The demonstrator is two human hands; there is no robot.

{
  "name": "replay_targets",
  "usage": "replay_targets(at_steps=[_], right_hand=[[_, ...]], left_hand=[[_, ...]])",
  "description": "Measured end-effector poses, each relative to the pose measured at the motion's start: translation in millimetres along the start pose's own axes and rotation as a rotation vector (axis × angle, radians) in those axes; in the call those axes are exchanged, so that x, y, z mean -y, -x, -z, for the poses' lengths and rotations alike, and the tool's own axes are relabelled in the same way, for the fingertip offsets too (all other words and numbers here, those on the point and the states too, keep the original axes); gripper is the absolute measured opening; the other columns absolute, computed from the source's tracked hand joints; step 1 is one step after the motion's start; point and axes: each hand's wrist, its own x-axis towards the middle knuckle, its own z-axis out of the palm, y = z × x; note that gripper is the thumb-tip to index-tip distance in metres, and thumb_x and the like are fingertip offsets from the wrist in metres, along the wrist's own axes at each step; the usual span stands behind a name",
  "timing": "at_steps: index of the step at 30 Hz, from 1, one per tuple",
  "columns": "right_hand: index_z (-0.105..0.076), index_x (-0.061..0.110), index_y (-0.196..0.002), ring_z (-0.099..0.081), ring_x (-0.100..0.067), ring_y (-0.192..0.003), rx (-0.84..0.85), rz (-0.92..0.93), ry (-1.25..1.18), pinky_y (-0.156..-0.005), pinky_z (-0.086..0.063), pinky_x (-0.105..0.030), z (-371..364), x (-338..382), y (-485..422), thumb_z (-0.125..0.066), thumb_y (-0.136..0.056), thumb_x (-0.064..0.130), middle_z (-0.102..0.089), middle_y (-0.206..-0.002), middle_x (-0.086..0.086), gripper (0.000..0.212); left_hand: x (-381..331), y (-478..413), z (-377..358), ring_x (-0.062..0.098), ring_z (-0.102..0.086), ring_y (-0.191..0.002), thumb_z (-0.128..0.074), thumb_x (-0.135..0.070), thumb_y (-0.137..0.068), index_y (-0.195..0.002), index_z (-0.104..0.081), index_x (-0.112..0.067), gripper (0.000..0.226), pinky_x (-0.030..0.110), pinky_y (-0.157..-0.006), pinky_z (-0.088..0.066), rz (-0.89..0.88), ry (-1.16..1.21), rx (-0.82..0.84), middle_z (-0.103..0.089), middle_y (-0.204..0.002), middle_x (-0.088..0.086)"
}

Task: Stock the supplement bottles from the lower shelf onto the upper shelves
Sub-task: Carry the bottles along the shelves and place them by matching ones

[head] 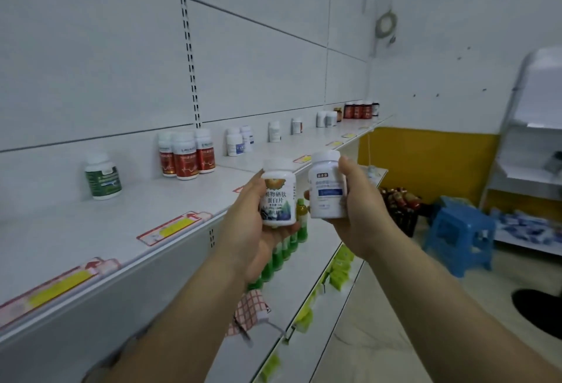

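A green bottle point(278, 197) is clasped in the left hand point(243, 236), a blue bottle point(326, 189) in the right hand point(360, 212), mid-carry; upright placement on the shelf point(76, 230) seems needed.

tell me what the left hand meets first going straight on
Likely the front edge of the white upper shelf, by a red price tag, the white plastic bottle in the left hand touching first. Depth unclear.

bright, even, cool indoor light; source out of view. soft faint shadows beside red-label bottles point(185, 156) on upper shelf point(91, 224). shelf top matte, evenly lit. wide-angle bend: wall panels point(258, 48) above shelf show curved seams. far-end bottles point(359, 110) along shelf soft, labels unreadable. green packets point(340, 267) below shelf smeared, out of focus toward bottom edge.
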Motion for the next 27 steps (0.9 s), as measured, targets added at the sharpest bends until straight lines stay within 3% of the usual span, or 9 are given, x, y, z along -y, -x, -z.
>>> replay_targets(at_steps=[5,9,11,15,22,25,27], right_hand=[[-0.059,0.021,-0.118,-0.067,-0.022,-0.079,0.068,-0.033,0.005,-0.061,-0.056,-0.035,57,3,-78,-0.046,-0.095,0.045,-0.073,-0.087,-0.006,0.036],[-0.061,0.02,-0.11,-0.068,-0.02,-0.075,0.186,-0.047,0.021,-0.057,-0.055,-0.032,109,13,-140,-0.047,-0.094,0.043,-0.073,-0.08,-0.003,0.032],[-0.061,0.019,-0.108,-0.068,-0.02,-0.076,0.224,-0.059,0.035,-0.059,-0.055,-0.032,128,17,-171,-0.049,-0.094,0.041,-0.073,-0.079,-0.003,0.029],[-0.063,0.024,-0.101,-0.065,-0.022,-0.084,0.331,-0.04,0.083,-0.073,-0.054,-0.038,145,15,-226,-0.053,-0.093,0.031,-0.071,-0.084,-0.002,0.015],[-0.062,0.03,-0.105,-0.066,-0.023,-0.095,0.496,0.036,0.195,-0.088,-0.052,-0.043,128,-6,-311,-0.058,-0.088,0.026,-0.07,-0.101,-0.002,0.017],[-0.062,0.032,-0.101,-0.068,-0.02,-0.092,0.55,0.071,0.229,-0.086,-0.054,-0.043,116,-11,-349,-0.061,-0.084,0.03,-0.071,-0.099,0.001,0.018],[-0.064,0.033,-0.097,-0.068,-0.016,-0.089,0.58,0.105,0.278,-0.078,-0.056,-0.036,108,-12,-378,-0.063,-0.08,0.033,-0.071,-0.097,0.005,0.017]], left_hand=[[38,-69,-35,0.023,-0.069,-0.072,-0.04,-0.041,-0.095,-0.097,-0.068,-0.019,0.035,0.037,-0.06,-0.057,-0.036,0.015,-0.019,-0.072,-0.092,0.011],[69,-118,-66,0.023,-0.063,-0.079,-0.053,-0.031,-0.086,-0.113,-0.061,-0.016,0.033,0.037,-0.061,-0.055,-0.136,0.01,-0.101,-0.068,-0.095,0.011],[81,-140,-81,0.022,-0.066,-0.075,-0.059,-0.023,-0.077,-0.113,-0.061,-0.019,0.036,0.036,-0.059,-0.054,-0.181,-0.015,-0.126,-0.07,-0.091,0.009],[93,-182,-99,0.02,-0.071,-0.075,-0.051,-0.006,-0.089,-0.12,-0.055,-0.025,0.036,0.033,-0.058,-0.054,-0.25,-0.149,-0.228,-0.072,-0.092,0.004],[75,-249,-88,0.011,-0.07,-0.08,-0.053,-0.017,-0.091,-0.125,-0.051,-0.029,0.036,0.029,-0.062,-0.052,-0.404,-0.391,-0.426,-0.073,-0.092,-0.004],[63,-279,-76,0.003,-0.068,-0.075,-0.057,-0.022,-0.091,-0.127,-0.048,-0.03,0.038,0.025,-0.064,-0.047,-0.429,-0.577,-0.54,-0.069,-0.1,-0.006],[60,-296,-70,0.008,-0.069,-0.078,-0.061,-0.018,-0.088,-0.131,-0.044,-0.025,0.046,0.024,-0.064,-0.051,-0.418,-0.624,-0.559,-0.066,-0.106,-0.003]])
